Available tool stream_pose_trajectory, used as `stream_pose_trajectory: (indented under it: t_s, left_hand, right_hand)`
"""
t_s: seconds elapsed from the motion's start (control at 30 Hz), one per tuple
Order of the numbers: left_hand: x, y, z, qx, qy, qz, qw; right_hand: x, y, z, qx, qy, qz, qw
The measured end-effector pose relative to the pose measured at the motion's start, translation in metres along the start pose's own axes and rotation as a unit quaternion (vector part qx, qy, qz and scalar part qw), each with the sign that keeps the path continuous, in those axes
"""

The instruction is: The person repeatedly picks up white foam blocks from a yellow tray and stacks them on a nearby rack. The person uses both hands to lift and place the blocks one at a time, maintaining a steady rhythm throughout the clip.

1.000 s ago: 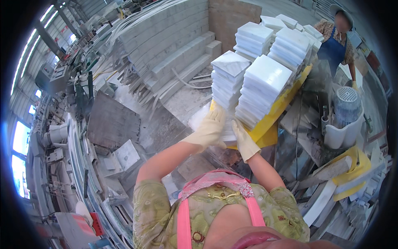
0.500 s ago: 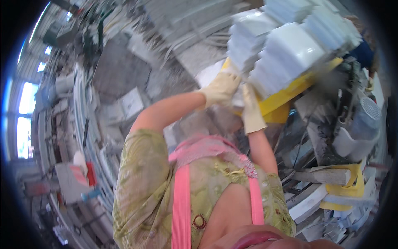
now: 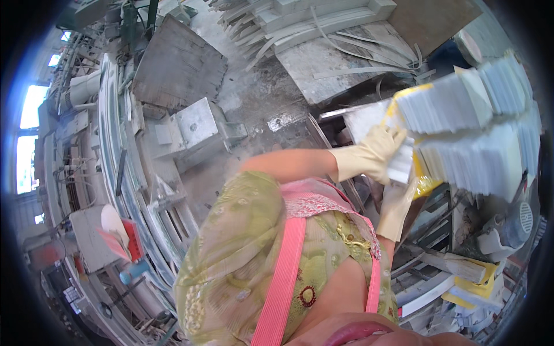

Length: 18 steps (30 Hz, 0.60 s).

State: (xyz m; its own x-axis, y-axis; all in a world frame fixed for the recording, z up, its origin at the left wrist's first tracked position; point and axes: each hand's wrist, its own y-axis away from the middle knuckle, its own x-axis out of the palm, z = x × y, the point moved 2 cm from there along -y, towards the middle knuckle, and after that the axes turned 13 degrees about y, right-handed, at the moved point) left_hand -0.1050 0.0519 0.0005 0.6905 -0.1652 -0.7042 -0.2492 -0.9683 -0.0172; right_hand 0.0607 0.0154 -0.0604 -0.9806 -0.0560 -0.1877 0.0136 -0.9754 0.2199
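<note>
Both hands wear cream rubber gloves. My left hand (image 3: 375,154) grips a small batch of white tiles (image 3: 402,163) from the left and above, its fingers curled over them. Below it, my right hand (image 3: 399,203) presses against the lower end of the same tiles; its fingertips are partly hidden behind them. Right beside the hands stand tall rows of thin white tiles (image 3: 447,106), packed face to face. A second row (image 3: 473,161) lies nearer to me. Under and beside these rows shows a yellow support (image 3: 426,185).
A pale board (image 3: 360,124) lies just beyond my left hand. Loose strips lie on a dusty slab (image 3: 323,69) at the far side. To the left are a metal block (image 3: 199,124) and long rails (image 3: 109,150). A ribbed white container (image 3: 501,239) stands at the right.
The view has swung, so my hands and the tile rows now appear farther right. The batch of white tiles between my gloves shows more plainly. Both hands stay beside the rows.
</note>
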Motion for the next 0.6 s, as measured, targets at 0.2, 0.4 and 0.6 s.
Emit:
stream_pose_trajectory:
  t_s: [0.2,0.4,0.6]
  left_hand:
    - [-0.083,0.019,0.093,-0.033,0.247,-0.074,0.966]
    - [-0.182,0.046,0.245,-0.177,0.498,-0.278,0.802]
    - [-0.247,0.116,0.4,-0.247,0.674,-0.426,0.551]
  right_hand:
    - [0.114,-0.004,0.092,0.025,-0.102,-0.051,0.993]
    - [0.256,-0.082,0.128,-0.034,-0.07,0.073,0.994]
    - [0.293,-0.146,0.117,-0.097,0.053,0.03,0.993]
